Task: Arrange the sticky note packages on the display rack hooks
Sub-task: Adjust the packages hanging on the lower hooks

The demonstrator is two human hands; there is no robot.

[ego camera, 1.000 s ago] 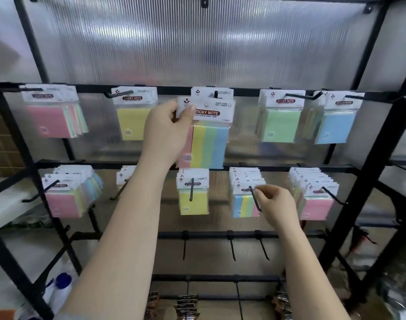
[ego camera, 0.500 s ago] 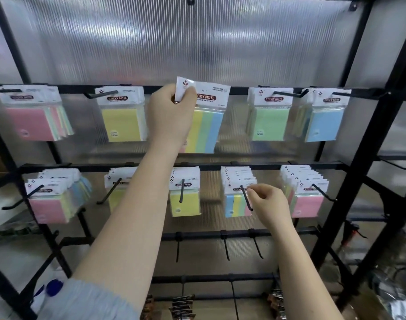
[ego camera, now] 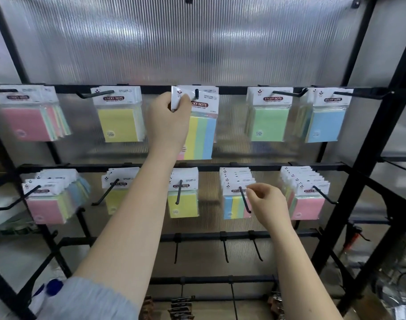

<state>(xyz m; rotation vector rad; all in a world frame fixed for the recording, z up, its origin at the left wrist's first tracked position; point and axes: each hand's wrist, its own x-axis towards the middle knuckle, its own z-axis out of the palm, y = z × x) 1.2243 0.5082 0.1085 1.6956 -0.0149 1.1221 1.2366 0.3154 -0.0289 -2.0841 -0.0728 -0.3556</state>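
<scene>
- The right hand (ego camera: 267, 205), nearest of the two, sits at the middle rail of the rack (ego camera: 368, 144), right of centre. Its fingers are curled in, tips together beside the header card of the front striped pack (ego camera: 235, 205); whether they actually pinch the card I cannot tell.
- That hook (ego camera: 244, 199) carries a thick row of packs. Judging by this, the right hand should simply steady the row and wait.
- Higher and farther, the left hand (ego camera: 169, 121) pinches the top left corner of a striped package (ego camera: 200, 132), thumb on the front of the card, fingers behind it.
- The package is at the centre of the top rail, its hanging hole right at the tip of the top hook (ego camera: 196, 93). Another card hangs just behind it.
- To do this well, I would keep the card square to the hook, slide it straight back towards the rail, and let go only once it hangs freely.
- Holding one corner lets the package swing; a crooked push could bend or tear the card at the hole.
- Neighbouring yellow packs (ego camera: 118, 116) and green packs (ego camera: 267, 116) hang well apart, so there is room.
</scene>
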